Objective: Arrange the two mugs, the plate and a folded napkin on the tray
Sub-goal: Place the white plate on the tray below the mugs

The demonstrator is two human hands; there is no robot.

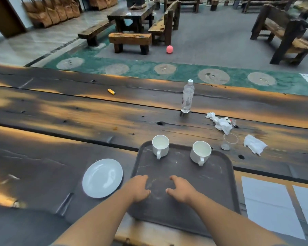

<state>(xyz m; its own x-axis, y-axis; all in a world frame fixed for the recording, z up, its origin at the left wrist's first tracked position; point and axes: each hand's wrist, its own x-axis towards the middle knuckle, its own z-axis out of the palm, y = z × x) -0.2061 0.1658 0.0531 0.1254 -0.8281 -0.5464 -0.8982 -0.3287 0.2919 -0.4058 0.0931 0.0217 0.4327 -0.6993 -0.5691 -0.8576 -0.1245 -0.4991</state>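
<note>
A dark grey tray [219, 196] lies on the wooden table in front of me. Two white mugs stand upright at its far edge, the left mug [160, 146] and the right mug [200, 152], both with handles turned toward me. A white plate [102, 178] sits on the table just left of the tray. Flat white napkins [268, 203] lie on the table to the right of the tray. My left hand [139, 188] and my right hand [180, 189] hover over or rest on the tray's near middle, fingers loosely curled, holding nothing.
A clear water bottle [187, 96] stands beyond the tray. Crumpled tissues [220, 122], another crumpled tissue [254, 144] and a clear plastic cup [229, 141] lie at the right. A yellow lighter [111, 91] lies far left. Benches and tables stand across the room.
</note>
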